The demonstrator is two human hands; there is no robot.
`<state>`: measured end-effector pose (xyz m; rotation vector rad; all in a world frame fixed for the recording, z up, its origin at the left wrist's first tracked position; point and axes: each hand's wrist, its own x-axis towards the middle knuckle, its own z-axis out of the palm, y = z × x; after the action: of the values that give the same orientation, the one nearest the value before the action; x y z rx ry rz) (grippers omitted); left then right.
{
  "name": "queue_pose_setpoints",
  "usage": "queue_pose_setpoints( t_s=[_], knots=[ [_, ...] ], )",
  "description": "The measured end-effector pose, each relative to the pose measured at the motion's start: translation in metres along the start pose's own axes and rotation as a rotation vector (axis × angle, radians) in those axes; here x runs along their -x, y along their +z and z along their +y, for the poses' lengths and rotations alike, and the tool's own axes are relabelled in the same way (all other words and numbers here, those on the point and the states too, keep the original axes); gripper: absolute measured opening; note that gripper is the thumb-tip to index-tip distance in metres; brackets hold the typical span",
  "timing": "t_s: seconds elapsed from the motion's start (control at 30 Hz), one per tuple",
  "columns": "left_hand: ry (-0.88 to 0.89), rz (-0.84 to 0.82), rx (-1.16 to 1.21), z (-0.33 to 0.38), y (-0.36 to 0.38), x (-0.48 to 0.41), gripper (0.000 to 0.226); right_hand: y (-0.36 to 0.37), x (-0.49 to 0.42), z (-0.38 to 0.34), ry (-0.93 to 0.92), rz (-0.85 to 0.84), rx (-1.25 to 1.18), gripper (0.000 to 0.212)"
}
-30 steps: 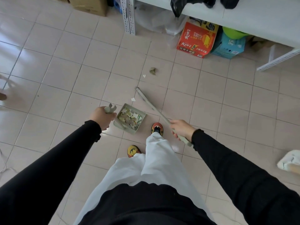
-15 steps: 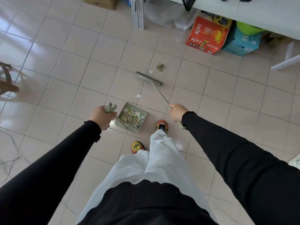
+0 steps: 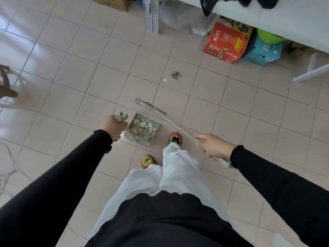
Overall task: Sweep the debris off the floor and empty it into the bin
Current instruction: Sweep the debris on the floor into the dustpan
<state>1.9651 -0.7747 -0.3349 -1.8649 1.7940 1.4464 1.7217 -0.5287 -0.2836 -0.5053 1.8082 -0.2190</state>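
Moved: since half a second ago your broom head (image 3: 150, 106) has come back toward you, from beside the far scraps to just beyond the dustpan (image 3: 142, 130).
Left hand (image 3: 114, 126): your grip is closed round the dustpan's upright handle.
Right hand (image 3: 214, 146): your grip is clamped on the broom shaft, at 3 o'clock.
Dustpan: on the floor (image 3: 71, 68), holding paper debris (image 3: 143, 127).
Loose scraps (image 3: 175, 74): at 12 o'clock, well beyond the broom.
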Motion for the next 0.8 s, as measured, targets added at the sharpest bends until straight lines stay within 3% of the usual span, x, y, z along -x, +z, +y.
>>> queue_pose_setpoints(
  t_s=[0.1,0.23,0.5,0.8],
  knots=[
    [0.005,0.002,-0.010,-0.001,0.003,0.002,0.010,0.015,-0.040,-0.012,0.006,0.059,0.085,0.042],
    [0.011,0.004,-0.028,-0.008,0.004,0.004,0.014,0.040,-0.074,-0.013,0.086,-0.077,0.168,0.044],
    [0.024,0.002,-0.002,-0.022,0.004,0.007,0.018,0.023,0.011,0.023,0.058,-0.176,0.003,0.049],
    [0.056,0.026,0.030,0.003,0.018,0.006,0.014,-0.022,-0.011,0.022,0.009,-0.035,-0.085,0.049]
  ],
)
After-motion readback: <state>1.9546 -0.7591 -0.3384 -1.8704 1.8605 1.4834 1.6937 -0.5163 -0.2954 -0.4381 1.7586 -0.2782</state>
